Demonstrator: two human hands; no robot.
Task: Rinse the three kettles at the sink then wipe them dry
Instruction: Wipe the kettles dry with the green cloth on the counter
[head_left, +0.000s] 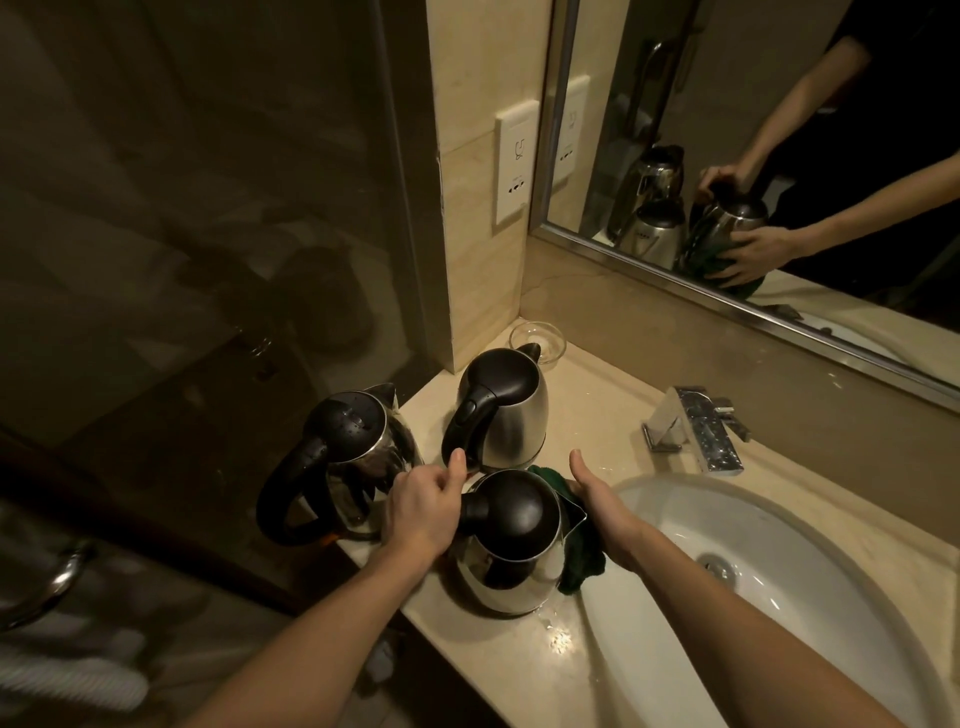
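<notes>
Left hand (423, 512) curled round black handle of nearest stainless steel kettle with black lid (511, 561), thumb up. Kettle upright on beige stone counter (483, 670), just left of white oval sink (810, 525). Right hand (602, 506) flat, thumb raised, pressing dark green cloth (582, 558) against kettle's right side. Water puddle (558, 631) at kettle's near foot. Farther left: glass-bodied kettle with black handle (358, 452), droplets on lid. Behind: second steel kettle (511, 410). Chrome faucet (696, 426) to right. Clear glass dish (537, 338) in far corner.
</notes>
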